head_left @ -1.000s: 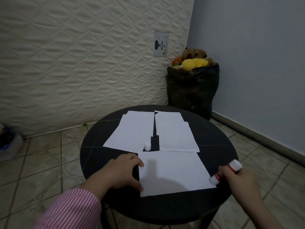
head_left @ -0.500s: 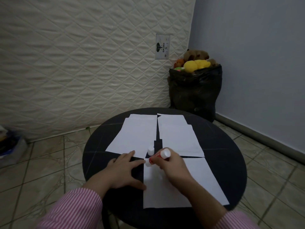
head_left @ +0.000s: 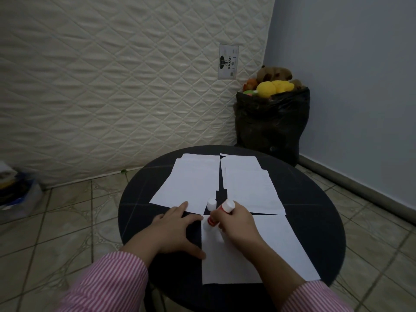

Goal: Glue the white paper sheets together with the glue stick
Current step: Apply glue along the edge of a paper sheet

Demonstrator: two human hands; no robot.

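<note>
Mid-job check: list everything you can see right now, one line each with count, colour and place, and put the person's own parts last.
table: one, black, round, centre.
near sheet: one, white, table's near side.
far sheets: two stacks, white, far left and far right.
glue stick: one, red and white, tilted, tip on the near sheet's far-left corner.
cap: one, white, upright between the stacks.
mattress: one, cream, quilted, upright behind.
bag: one, black, in the corner, soft toys on top.
floor: beige tiles.
left hand: flat, fingers at the sheet's left edge.
right hand: holding the glue stick.
sleeves: two, pink-striped.
</note>
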